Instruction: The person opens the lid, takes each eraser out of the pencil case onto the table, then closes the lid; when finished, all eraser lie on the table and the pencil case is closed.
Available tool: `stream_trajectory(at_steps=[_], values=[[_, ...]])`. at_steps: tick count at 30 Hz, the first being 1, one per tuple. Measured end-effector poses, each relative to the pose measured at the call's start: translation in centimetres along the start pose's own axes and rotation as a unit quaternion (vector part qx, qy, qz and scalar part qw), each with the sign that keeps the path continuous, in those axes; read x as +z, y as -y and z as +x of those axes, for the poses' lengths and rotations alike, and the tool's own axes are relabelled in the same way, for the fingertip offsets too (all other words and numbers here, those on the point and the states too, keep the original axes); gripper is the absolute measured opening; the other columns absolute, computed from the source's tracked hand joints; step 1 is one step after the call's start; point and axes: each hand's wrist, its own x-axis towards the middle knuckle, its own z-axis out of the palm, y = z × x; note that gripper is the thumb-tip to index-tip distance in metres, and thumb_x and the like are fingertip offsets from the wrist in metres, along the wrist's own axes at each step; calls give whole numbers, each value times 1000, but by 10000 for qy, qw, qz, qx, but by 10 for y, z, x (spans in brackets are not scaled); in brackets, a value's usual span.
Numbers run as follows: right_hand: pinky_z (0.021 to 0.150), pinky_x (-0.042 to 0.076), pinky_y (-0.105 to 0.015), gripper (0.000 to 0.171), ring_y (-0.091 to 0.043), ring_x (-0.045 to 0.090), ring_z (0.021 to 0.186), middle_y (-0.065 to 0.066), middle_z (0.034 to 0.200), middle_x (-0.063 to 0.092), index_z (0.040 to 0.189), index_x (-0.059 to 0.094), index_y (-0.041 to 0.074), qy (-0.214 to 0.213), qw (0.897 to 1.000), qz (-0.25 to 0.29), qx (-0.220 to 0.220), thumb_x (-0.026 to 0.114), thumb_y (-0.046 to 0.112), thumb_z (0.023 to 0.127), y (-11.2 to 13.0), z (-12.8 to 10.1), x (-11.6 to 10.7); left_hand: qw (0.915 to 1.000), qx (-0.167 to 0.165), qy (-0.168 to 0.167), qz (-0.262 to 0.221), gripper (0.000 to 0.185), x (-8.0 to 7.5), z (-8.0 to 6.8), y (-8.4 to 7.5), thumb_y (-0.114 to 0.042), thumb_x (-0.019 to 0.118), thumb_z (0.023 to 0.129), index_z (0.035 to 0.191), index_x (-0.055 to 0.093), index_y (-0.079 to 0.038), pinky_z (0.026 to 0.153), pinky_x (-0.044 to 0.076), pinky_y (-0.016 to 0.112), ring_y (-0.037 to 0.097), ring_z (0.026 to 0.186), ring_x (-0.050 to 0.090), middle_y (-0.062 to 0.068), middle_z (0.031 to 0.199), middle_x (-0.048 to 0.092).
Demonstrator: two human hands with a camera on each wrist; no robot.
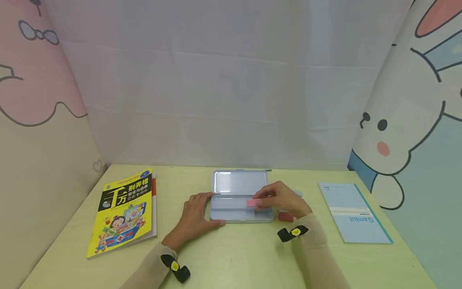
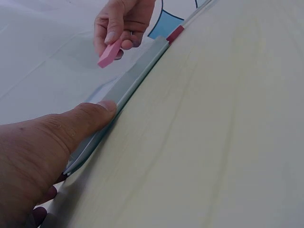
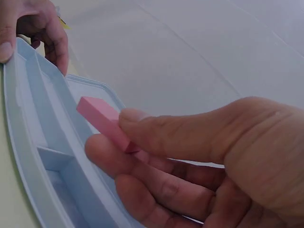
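Note:
A light blue pencil case (image 1: 231,215) lies with its lid (image 1: 238,182) swung back, showing a long compartment and divided front sections. My left hand (image 1: 196,214) grips the case's left end, thumb at the front edge and fingers at the rear corner. Between the thumb and fingers of my right hand (image 1: 283,200) is a pink eraser (image 3: 102,118), pinched just above the case. In the right wrist view the eraser overlaps the case's inner wall. Beside the case's right end, below the right hand, lies a red block (image 1: 286,217).
On the left a yellow illustrated book (image 1: 126,216) rests on another book. A pale blue notebook (image 1: 355,212) lies to the right. Small teal (image 1: 298,193) and pink pieces peek out behind the right hand. A white curtain (image 1: 216,88) hangs along the table's back edge.

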Motion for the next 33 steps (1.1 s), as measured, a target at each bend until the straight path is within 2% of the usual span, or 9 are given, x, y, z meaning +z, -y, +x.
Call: stream_trajectory(at_steps=[5, 12, 18, 25, 33], values=[[87, 63, -31, 28, -20, 79, 90, -12, 106, 82, 115, 80, 0, -69, 9999, 67, 91, 83, 16, 94, -3, -10, -16, 10000, -32, 56, -66, 94, -2, 0, -1, -56, 92, 75, 149, 54, -14, 109, 40, 57, 36, 135, 53, 12, 146, 62], [88, 57, -23, 25, -12, 71, 100, -9, 110, 84, 112, 83, 5, -280, 9989, -374, 100, 85, 19, 92, -8, -17, -30, 9999, -66, 105, -41, 95, -3, 1, -2, -57, 92, 75, 150, 53, -14, 108, 40, 56, 35, 136, 53, 11, 146, 62], [92, 55, -27, 25, -15, 72, 107, -8, 115, 83, 110, 85, 9, -478, 9968, -588, 272, 88, 23, 89, -12, -29, -44, 9999, -80, 112, -32, 95, -1, 1, -1, -58, 92, 75, 150, 53, -15, 109, 40, 56, 34, 135, 53, 11, 147, 62], [94, 54, -30, 24, -17, 70, 107, -12, 115, 82, 113, 82, 4, -85, 9971, -700, 276, 81, 18, 94, -19, -44, -64, 10000, -52, 63, -35, 94, -1, 0, 0, -56, 93, 74, 149, 54, -15, 109, 40, 57, 35, 135, 53, 11, 146, 63], [94, 53, -36, 23, -17, 70, 106, -11, 117, 82, 114, 82, 7, 223, 9947, -859, 522, 80, 22, 97, -27, -57, -78, 9999, -68, 69, -26, 94, 0, 0, 1, -55, 94, 74, 150, 53, -15, 110, 40, 56, 35, 136, 52, 11, 146, 62]])
